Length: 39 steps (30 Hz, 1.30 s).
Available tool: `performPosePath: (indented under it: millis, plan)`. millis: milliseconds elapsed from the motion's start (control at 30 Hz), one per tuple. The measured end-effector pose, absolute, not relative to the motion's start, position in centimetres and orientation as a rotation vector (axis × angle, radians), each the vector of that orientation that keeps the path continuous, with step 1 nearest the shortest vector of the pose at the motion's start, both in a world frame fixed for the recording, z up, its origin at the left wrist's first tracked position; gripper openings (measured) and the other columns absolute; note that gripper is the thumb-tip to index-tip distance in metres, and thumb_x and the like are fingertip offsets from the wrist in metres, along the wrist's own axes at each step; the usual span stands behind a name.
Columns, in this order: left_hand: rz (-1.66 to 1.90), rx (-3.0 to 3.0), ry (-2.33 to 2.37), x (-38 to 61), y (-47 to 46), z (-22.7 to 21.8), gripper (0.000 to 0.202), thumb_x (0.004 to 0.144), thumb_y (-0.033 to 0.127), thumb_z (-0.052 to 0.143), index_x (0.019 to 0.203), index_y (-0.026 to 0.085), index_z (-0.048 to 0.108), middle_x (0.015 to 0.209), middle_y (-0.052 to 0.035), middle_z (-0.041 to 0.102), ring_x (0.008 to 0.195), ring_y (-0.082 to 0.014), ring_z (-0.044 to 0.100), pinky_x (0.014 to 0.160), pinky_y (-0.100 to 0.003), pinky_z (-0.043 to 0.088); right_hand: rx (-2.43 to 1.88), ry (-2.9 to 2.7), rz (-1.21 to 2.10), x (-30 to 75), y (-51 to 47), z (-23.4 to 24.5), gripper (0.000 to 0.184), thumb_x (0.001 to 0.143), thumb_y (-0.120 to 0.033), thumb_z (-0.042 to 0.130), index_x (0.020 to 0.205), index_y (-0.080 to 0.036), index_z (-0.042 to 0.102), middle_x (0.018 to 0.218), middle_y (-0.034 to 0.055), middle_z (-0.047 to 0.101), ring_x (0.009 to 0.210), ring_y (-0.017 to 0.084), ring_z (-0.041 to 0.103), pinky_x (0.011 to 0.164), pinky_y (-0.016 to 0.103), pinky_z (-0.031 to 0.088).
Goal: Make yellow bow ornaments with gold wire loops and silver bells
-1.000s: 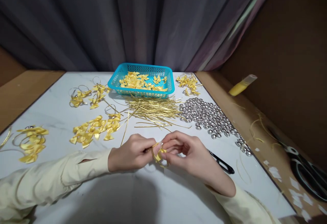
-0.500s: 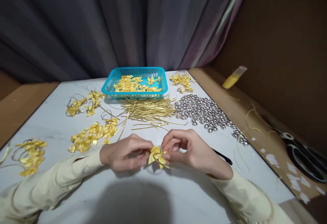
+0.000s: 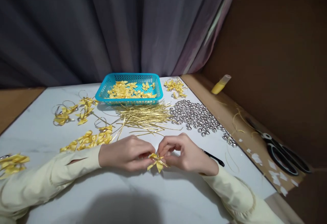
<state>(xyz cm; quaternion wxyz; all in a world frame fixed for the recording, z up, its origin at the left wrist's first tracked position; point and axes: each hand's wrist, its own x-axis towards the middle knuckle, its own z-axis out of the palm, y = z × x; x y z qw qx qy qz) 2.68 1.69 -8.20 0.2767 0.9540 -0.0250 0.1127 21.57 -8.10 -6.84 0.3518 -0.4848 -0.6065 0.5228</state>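
Pinching a glossy yellow ribbon flower (image 3: 158, 166) between fingertips, the left hand (image 3: 127, 153) and right hand (image 3: 181, 152) hover over the white marbled counter (image 3: 186, 196). From where I stand, a heap of thin gold cords (image 3: 144, 116) lies beyond them, near a turquoise perforated plastic basket (image 3: 129, 100).

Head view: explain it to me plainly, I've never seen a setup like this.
There is no machine here. A camera worn on a person's head looks forward and down at their own bare hands. The left hand and right hand hold a small yellow flower at their fingertips. On the white table, beyond the hands, are a blue basket with yellow pieces in it, a pile of gold wires and many silver beads. Scissors lie off to the right, on a brown surface.
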Motion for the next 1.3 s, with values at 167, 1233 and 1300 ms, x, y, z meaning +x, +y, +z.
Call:
performPosePath:
  millis: [167,1233,1300]
  plan:
    - [0.435,2.483,-0.057,2.2,1.3,-10.2,0.017,0.087,0.014,0.034,0.087,0.014,0.051,0.063,-0.0024,0.058,0.051,-0.0117,0.051,0.05,-0.022,0.041,-1.255,-1.592,1.301,21.2,-7.7,-6.7,0.007,0.068,-0.007,0.062,0.072,-0.012,0.061,0.062,0.0017,0.064,0.057,0.01,0.059,0.059,0.021,0.047]
    - [0.801,2.467,0.259,1.6,-0.5,-12.5,0.015,0.092,0.016,0.033,0.087,0.016,0.047,0.063,0.0006,0.059,0.051,-0.01,0.055,0.049,-0.019,0.044,-1.128,-1.055,1.624,20.3,-6.8,-8.4,0.026,0.065,-0.027,0.077,0.076,-0.012,0.059,0.065,0.0018,0.065,0.055,0.01,0.061,0.056,0.023,0.05]
    - [0.809,2.437,0.253,1.7,-0.5,-12.6,0.015,0.091,0.015,0.034,0.085,0.017,0.047,0.064,0.0011,0.058,0.05,-0.0094,0.054,0.049,-0.019,0.043,-1.121,-1.044,1.645,20.2,-6.8,-8.4,0.026,0.066,-0.027,0.076,0.076,-0.011,0.059,0.065,0.0023,0.066,0.054,0.009,0.06,0.056,0.022,0.049]
